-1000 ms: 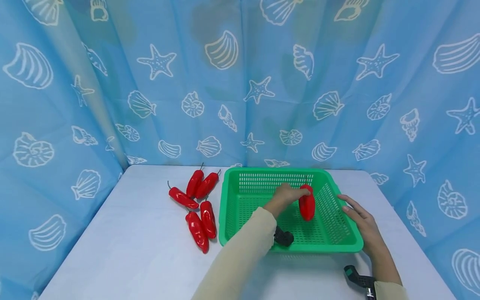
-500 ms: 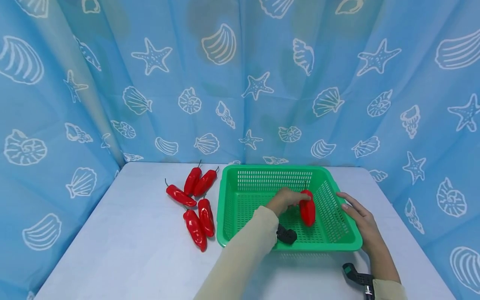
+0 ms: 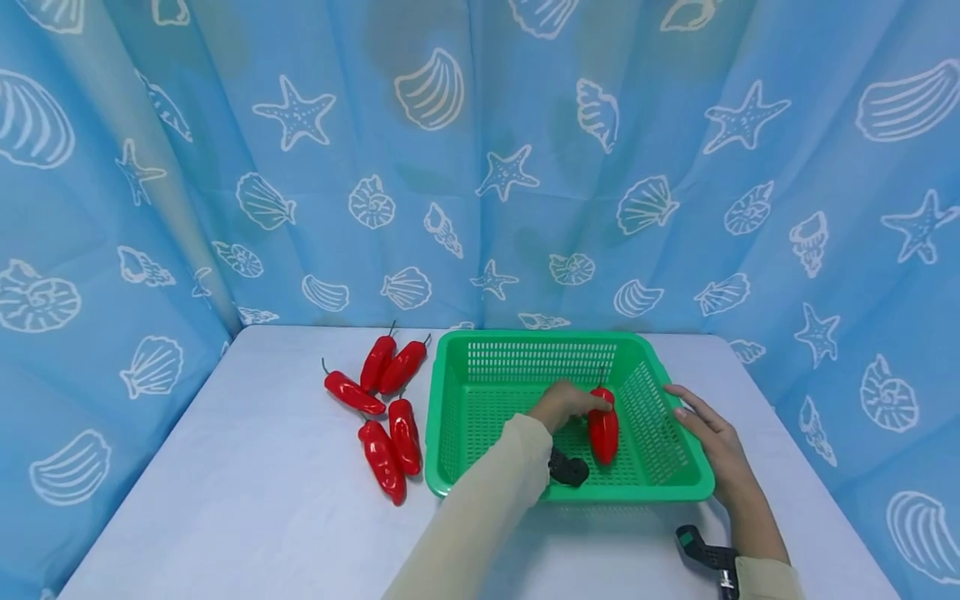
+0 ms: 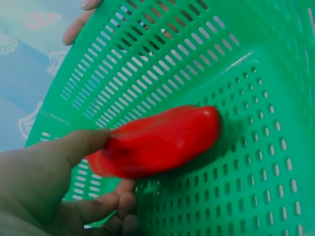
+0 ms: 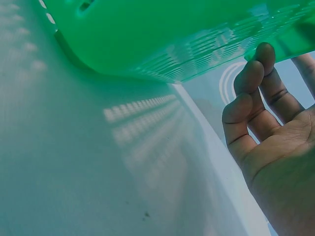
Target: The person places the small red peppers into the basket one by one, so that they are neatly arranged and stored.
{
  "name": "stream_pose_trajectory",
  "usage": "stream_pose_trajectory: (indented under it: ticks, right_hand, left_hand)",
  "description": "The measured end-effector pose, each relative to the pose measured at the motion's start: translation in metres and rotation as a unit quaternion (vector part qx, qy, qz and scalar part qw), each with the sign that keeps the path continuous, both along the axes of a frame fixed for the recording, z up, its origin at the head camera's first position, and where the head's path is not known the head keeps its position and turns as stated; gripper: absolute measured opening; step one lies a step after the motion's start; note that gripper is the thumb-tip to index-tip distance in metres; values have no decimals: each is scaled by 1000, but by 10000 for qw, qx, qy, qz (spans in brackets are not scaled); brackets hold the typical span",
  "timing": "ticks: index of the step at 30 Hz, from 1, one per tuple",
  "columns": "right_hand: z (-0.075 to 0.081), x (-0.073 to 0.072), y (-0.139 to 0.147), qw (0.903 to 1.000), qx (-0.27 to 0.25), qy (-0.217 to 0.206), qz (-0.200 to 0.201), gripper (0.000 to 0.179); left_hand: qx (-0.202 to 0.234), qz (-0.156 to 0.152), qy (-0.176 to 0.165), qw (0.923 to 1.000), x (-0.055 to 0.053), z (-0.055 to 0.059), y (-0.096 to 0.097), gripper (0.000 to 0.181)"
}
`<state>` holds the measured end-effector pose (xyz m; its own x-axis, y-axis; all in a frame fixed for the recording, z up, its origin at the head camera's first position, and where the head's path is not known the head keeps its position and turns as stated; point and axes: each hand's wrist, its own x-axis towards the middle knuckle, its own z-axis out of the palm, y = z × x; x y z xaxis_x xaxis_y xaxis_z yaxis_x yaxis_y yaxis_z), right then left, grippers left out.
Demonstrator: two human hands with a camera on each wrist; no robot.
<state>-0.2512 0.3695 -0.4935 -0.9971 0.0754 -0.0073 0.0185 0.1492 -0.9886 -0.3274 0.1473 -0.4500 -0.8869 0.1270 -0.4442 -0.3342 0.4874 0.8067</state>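
A glossy red chili pepper with a dark stem is inside the green plastic basket. My left hand pinches it near the stem end, thumb on one side and fingers on the other. In the left wrist view the pepper lies close over the perforated floor; whether it touches is unclear. My right hand holds the basket's right rim, thumb and forefinger at its top edge. Bent fingers of that hand show against the outer wall in the right wrist view.
Several more red chili peppers lie in a loose group on the white table, left of the basket. A blue curtain with white shell prints hangs behind and at both sides. Black wrist-camera mounts sit at both wrists.
My left hand has lowered the pepper toward the basket floor and slightly nearer to me. The right hand stays at the rim. The head view has shifted a little.
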Motion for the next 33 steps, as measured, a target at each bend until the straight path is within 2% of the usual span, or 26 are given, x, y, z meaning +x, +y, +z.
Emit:
stream_pose_trajectory:
  ticks: [4, 10, 16, 19, 23, 26, 29, 33]
  right_hand:
    - [1, -1, -1, 10000, 53, 4, -1, 52]
    - [1, 0, -2, 9998, -181, 86, 62, 51]
    - [1, -1, 0, 9997, -209, 77, 66, 50]
    - [2, -2, 1, 9995, -252, 137, 88, 49]
    - [3, -4, 3, 9992, -309, 217, 105, 48]
    - [2, -4, 3, 9994, -293, 149, 75, 48]
    - [0, -4, 2, 9997, -207, 101, 78, 49]
    - [-3, -2, 3, 9994, -318, 105, 115, 49]
  left_hand:
    - [-288, -104, 158, 9994, 2, 2, -1, 38]
    - [-321, -207, 180, 9991, 4, 5, -6, 34]
    - [-538, -661, -11, 9964, -1, 8, -13, 38]
    - [-395, -778, -225, 9959, -4, 13, -17, 43]
    - [44, -782, -361, 9963, -2, 27, -22, 46]
    - [284, -817, -317, 9957, 1, 36, -27, 36]
    - [483, -921, -246, 9943, 4, 44, -34, 38]
    - [646, -1097, -90, 9918, 6, 50, -48, 36]
